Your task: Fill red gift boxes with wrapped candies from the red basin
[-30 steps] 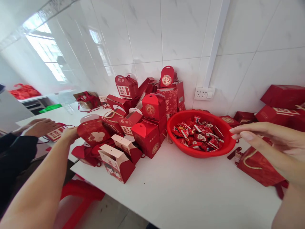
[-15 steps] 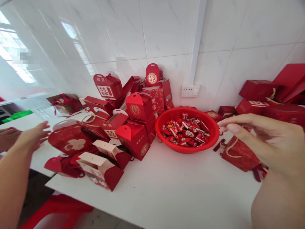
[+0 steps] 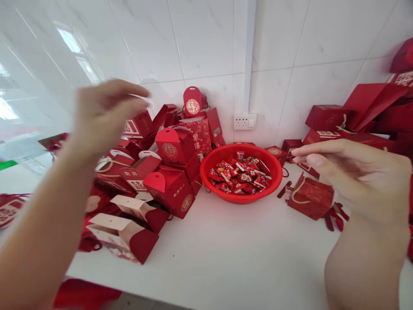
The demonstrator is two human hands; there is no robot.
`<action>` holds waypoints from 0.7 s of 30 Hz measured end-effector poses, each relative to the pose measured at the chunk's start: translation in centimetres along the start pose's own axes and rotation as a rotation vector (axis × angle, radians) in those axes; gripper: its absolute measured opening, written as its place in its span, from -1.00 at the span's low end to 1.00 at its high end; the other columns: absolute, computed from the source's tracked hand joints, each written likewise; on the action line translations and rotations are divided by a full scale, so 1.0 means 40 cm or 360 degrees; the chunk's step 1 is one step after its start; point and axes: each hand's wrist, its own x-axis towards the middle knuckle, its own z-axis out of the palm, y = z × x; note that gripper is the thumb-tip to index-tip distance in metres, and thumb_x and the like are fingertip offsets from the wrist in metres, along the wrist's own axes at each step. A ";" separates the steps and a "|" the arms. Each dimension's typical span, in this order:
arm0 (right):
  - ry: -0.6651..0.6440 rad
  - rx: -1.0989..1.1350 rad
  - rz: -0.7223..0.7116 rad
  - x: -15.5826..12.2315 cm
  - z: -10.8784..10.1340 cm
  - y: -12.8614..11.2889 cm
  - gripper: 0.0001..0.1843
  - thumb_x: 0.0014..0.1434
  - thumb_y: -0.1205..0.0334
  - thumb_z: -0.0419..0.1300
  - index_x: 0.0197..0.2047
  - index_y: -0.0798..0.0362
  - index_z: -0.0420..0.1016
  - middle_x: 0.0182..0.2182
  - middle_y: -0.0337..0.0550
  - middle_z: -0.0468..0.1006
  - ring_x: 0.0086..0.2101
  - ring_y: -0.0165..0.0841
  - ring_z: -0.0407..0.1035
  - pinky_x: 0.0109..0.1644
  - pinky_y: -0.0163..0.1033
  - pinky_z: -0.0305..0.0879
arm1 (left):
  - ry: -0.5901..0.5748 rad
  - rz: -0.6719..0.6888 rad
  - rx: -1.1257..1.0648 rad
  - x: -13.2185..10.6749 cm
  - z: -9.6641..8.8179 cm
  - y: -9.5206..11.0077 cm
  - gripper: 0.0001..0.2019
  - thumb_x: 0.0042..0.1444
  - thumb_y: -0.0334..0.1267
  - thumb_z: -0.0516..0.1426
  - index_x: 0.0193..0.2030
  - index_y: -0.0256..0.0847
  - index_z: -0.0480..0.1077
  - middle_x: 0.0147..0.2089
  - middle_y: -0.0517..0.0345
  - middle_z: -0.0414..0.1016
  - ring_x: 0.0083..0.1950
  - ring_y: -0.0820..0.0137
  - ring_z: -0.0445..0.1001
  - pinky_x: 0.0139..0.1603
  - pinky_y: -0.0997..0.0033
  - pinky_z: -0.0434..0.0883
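Observation:
My left hand (image 3: 105, 114) is raised in front of the heap of red gift boxes on the left, somewhat blurred. Its thumb and fingers are curved with a gap between them, holding nothing. To the right, my right hand (image 3: 364, 172) hovers above the table with thumb and fingers slightly apart, also without anything in it. Closest to it are a small red box with a rope handle (image 3: 311, 198) and a red basin (image 3: 240, 200) full of wrapped sweets (image 3: 245, 176). A red box with a gold emblem (image 3: 174, 144) rests on another box beside the basin.
More red boxes (image 3: 329, 116) are piled at the far right. Two open-topped boxes with pale flaps, one a floral box (image 3: 125, 237), stand near the front edge of the white table (image 3: 200, 258). A wall socket (image 3: 244, 122) is behind the basin. Below the table is a red stool (image 3: 85, 295).
My left hand has risen and come rightward from the far left to in front of the box pile. The view has turned right. My right hand keeps nearly the same pose.

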 end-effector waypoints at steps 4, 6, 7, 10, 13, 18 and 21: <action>0.0088 -0.0016 -0.0080 0.002 -0.018 -0.005 -0.83 0.15 0.35 0.36 -0.21 -0.08 0.74 -0.35 -0.23 0.73 -0.36 -0.29 0.61 -0.26 -0.20 0.59 | -0.0994 0.0518 -0.0080 -0.062 0.201 0.072 -0.66 0.26 -0.06 0.14 -0.05 -0.26 0.58 -0.02 0.06 0.62 0.01 0.28 0.56 0.12 0.28 0.43; 0.0183 -0.0012 -0.0087 0.003 -0.028 -0.007 -0.81 0.15 0.36 0.37 -0.19 -0.06 0.74 -0.34 -0.20 0.72 -0.32 -0.26 0.62 -0.24 -0.17 0.58 | -0.1430 0.0519 -0.0117 -0.104 0.308 0.086 -0.63 0.30 -0.03 0.10 0.01 -0.22 0.57 0.03 0.02 0.62 -0.01 0.25 0.57 0.07 0.34 0.43; 0.0245 -0.0007 -0.0083 0.004 -0.033 -0.006 -0.80 0.15 0.38 0.36 -0.18 -0.06 0.74 -0.33 -0.19 0.72 -0.30 -0.25 0.62 -0.22 -0.16 0.57 | -0.1633 0.0479 -0.0137 -0.124 0.356 0.087 -0.61 0.30 0.01 0.09 0.02 -0.21 0.57 0.04 0.01 0.62 -0.01 0.23 0.57 0.05 0.35 0.42; 0.0456 0.0037 -0.0103 0.009 -0.052 0.005 -0.78 0.13 0.41 0.34 -0.19 -0.05 0.74 -0.36 -0.17 0.70 -0.27 -0.21 0.62 -0.16 -0.10 0.57 | -0.2087 0.0266 -0.0066 -0.177 0.472 0.069 -0.51 0.29 0.14 0.05 0.02 -0.21 0.57 -0.01 -0.03 0.65 -0.05 0.16 0.60 -0.01 0.34 0.42; 0.0662 0.0040 -0.0130 0.018 -0.076 0.021 -0.81 0.10 0.41 0.33 -0.25 -0.03 0.74 -0.40 -0.17 0.68 -0.34 -0.22 0.60 -0.19 -0.07 0.55 | -0.2268 0.0143 0.0036 -0.216 0.544 0.039 -0.38 0.22 0.14 0.12 0.30 -0.19 0.41 0.24 -0.09 0.53 0.20 0.05 0.50 0.17 0.29 0.37; 0.0742 0.0023 -0.0042 0.029 -0.103 0.040 -0.84 0.08 0.42 0.34 -0.28 0.02 0.73 -0.40 -0.18 0.69 -0.42 -0.32 0.56 -0.29 -0.18 0.50 | -0.2301 0.0072 0.0051 -0.253 0.597 -0.005 -0.32 0.11 -0.10 0.21 0.38 -0.21 0.31 0.33 -0.10 0.45 0.23 0.09 0.49 0.19 0.33 0.38; 0.0719 0.0072 0.0019 0.030 -0.103 0.047 -0.85 0.08 0.44 0.35 -0.28 0.05 0.73 -0.40 -0.18 0.70 -0.42 -0.36 0.57 -0.31 -0.25 0.49 | -0.2229 0.0002 -0.0043 -0.259 0.602 -0.018 -0.35 0.03 -0.19 0.26 0.31 -0.17 0.39 0.25 0.01 0.53 0.17 0.15 0.53 0.12 0.39 0.41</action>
